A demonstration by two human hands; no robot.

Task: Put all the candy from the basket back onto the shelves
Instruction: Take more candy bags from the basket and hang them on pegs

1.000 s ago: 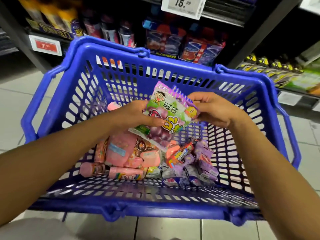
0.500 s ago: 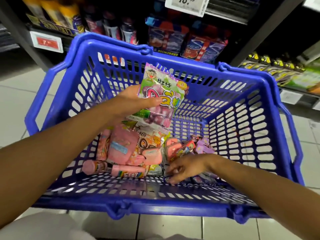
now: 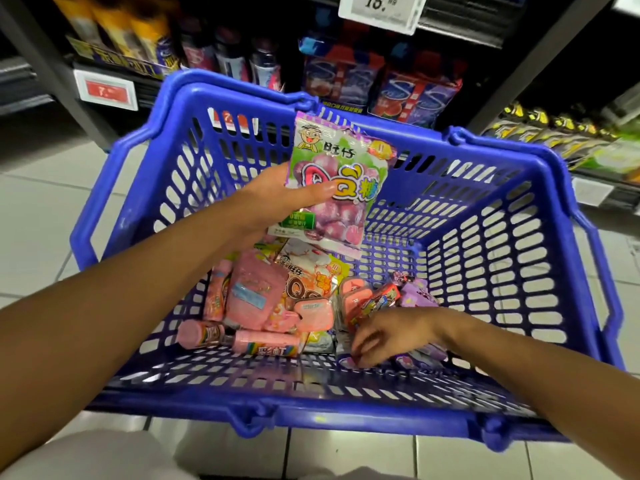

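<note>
A blue plastic basket point(image 3: 311, 415) sits on the floor in front of the shelves. My left hand point(image 3: 273, 199) grips a purple-and-green grape gummy bag point(image 3: 341, 188) and holds it upright above the basket's middle. My right hand point(image 3: 391, 332) is down at the basket's bottom right, its spread, slightly bent fingers touching small purple packets point(image 3: 417, 294). Still in the basket are a pink pouch point(image 3: 254, 292), a peach gummy bag point(image 3: 311, 278), pink tins point(image 3: 313, 313) and pink candy tubes point(image 3: 263, 342).
Dark shelves point(image 3: 346, 81) with candy packs and tubes stand right behind the basket. A white price tag point(image 3: 381, 8) hangs above and a red one point(image 3: 107, 91) is at the left. Yellow-green packs point(image 3: 554, 133) fill the right shelf. Pale floor tiles point(image 3: 34, 209) surround the basket.
My right hand let go of the grape bag and dropped to the purple packets at the basket's bottom. My left hand raised the bag and turned it upright.
</note>
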